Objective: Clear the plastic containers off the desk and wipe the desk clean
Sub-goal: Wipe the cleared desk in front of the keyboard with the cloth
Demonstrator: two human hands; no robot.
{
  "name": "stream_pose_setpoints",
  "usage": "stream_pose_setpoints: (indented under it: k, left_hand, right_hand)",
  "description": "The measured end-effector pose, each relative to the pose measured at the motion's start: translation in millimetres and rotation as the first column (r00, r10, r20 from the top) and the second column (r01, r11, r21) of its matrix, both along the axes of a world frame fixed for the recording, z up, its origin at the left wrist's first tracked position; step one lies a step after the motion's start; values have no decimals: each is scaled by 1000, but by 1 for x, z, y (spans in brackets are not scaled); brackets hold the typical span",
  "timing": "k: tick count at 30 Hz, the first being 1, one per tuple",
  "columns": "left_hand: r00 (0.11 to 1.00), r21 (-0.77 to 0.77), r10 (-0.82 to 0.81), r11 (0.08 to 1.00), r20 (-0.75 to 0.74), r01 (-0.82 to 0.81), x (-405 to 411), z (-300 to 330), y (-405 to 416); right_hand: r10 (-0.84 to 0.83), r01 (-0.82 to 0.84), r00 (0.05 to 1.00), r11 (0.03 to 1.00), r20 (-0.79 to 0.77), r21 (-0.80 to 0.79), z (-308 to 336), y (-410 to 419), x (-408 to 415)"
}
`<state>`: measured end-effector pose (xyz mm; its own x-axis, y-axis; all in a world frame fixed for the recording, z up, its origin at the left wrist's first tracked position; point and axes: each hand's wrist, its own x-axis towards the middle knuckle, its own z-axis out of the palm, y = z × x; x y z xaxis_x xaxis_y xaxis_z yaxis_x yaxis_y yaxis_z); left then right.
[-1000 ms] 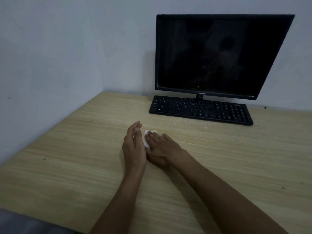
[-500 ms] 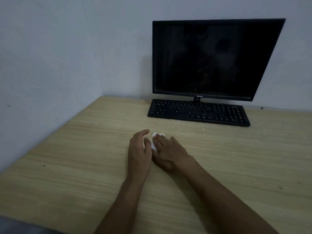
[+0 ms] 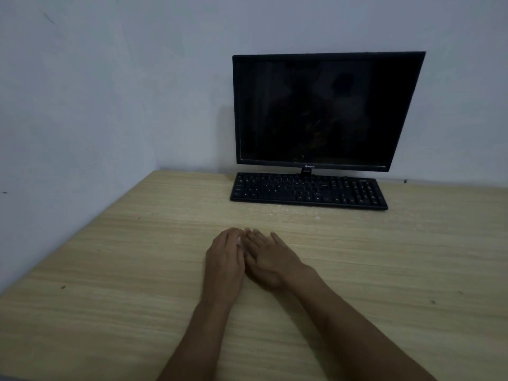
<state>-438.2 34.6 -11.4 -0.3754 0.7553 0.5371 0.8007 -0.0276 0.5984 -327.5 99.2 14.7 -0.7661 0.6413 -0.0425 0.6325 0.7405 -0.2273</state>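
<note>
My left hand (image 3: 225, 257) and my right hand (image 3: 270, 259) lie side by side on the light wooden desk (image 3: 110, 270), in front of the keyboard. The right hand lies flat with straight fingers. The left hand is loosely cupped, its fingertips bent down to the desk. Only a sliver of a small white wipe (image 3: 238, 242) shows between the two hands; the rest is hidden under them. Small pale crumbs (image 3: 272, 213) dot the desk just in front of the keyboard. No plastic container is in view.
A black keyboard (image 3: 308, 191) lies at the back of the desk, below a dark monitor (image 3: 321, 111). Walls close off the desk on the left and at the back. Small dark specks (image 3: 433, 301) mark the wood.
Both hands have closed together over the white wipe, which showed more before. The view has tilted up and swung left, so hands and monitor sit farther right and lower in the frame.
</note>
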Motion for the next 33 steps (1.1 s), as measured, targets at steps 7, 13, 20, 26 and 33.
stream_pose_setpoints:
  k: [7,13,20,26,33]
  left_hand:
    - [977,-236,-103,970,-188,57,6,-2,1]
    - [933,-537,-169,843,-317,-30,12,1,-2]
    - [908,-682,-131,704,-398,-197,13,7,-15]
    - [940,-749,-83,629,-332,-209,-4,14,2]
    - [931,-782,-131,589,-341,-204,-5,16,-44]
  right_hand:
    - [-135,212,884,969,-447,126,3,5,56]
    - [-348,442,786,895,-511,69,2,7,83]
    - [-399,481,778,875,-485,52,0,8,85]
    - [-456,548,759,833,-464,78,-4,17,88]
    - [-399,487,791,869,-463,83,-8,19,84]
